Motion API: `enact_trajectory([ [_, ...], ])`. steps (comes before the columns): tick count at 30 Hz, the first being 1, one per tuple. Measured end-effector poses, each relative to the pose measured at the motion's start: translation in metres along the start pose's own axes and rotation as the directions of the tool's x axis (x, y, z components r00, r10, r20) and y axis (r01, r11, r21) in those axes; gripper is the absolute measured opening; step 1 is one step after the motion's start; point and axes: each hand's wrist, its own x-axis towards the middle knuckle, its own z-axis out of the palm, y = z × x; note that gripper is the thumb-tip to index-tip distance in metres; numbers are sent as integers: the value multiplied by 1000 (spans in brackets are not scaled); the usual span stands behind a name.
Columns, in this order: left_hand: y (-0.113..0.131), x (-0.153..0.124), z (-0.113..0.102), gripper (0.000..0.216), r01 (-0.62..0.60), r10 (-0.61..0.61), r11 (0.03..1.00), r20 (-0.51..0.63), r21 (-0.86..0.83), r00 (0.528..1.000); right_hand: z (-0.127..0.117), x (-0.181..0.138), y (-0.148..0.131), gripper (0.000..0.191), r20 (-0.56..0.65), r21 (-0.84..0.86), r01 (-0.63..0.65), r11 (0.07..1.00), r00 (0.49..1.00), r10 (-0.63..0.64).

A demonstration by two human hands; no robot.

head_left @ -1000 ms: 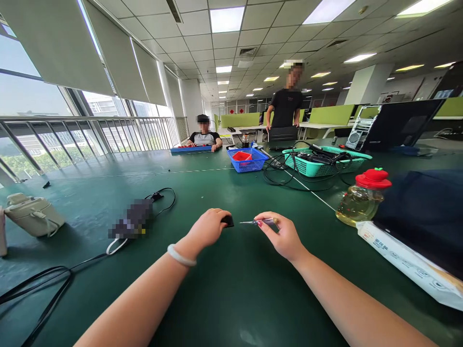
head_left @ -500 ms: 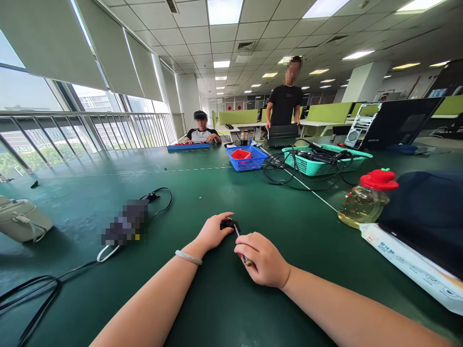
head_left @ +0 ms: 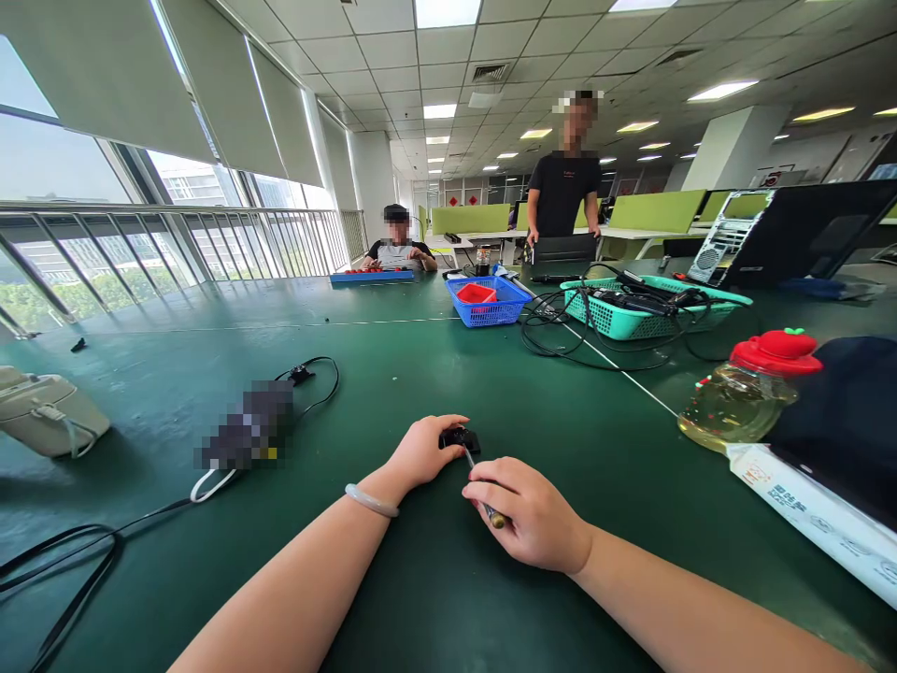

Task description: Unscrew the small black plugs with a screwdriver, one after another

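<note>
A small black part (head_left: 462, 439) lies on the green table (head_left: 392, 579), pinched between the thumb and fingers of my left hand (head_left: 424, 451). What kind of part it is, I cannot make out. My right hand (head_left: 529, 514) grips a screwdriver (head_left: 496, 517) with a thin metal shaft and a brassy handle end. The shaft's tip meets the near side of the black part beside my left thumb. My right fingers cover most of the handle.
Left of my hands lie a blurred dark pouch (head_left: 252, 425) with a cord and a beige case (head_left: 49, 411). Ahead stand a blue basket (head_left: 491, 313) and a teal basket (head_left: 623, 325) of cables. A red-lidded bottle (head_left: 735, 402) and white packet (head_left: 805, 509) are right. Two people are beyond.
The black part shows more of its flat dark face, and the screwdriver tip sits at its near edge. My view has shifted slightly; both hands keep their hold.
</note>
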Motion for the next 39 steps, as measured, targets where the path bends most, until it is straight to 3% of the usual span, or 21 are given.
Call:
enact_trajectory([
  [14, 2, -1, -2, 46, -17, 16, 999, 14, 49, 1000, -8, 4, 1, 16, 71, -25, -84, 996, 994, 85],
  [18, 1, -2, -2, 44, -32, 31, 998, 13, 63, 999, -16, 4, 6, 16, 17, -49, -238, 970, 971, 239],
  [22, 1, -3, -3, 40, -59, 59, 997, 6, 59, 998, -21, 4, 7, 15, 107, 40, -356, 933, 930, 351],
  [28, 3, -4, -3, 37, -63, 63, 997, 1, 55, 998, -20, 5, 5, 20, 248, 11, -374, 927, 899, 360],
  [39, 5, -4, -3, 44, -43, 42, 997, 21, 65, 999, -19, 3, 7, 25, 117, -55, -230, 972, 965, 235],
])
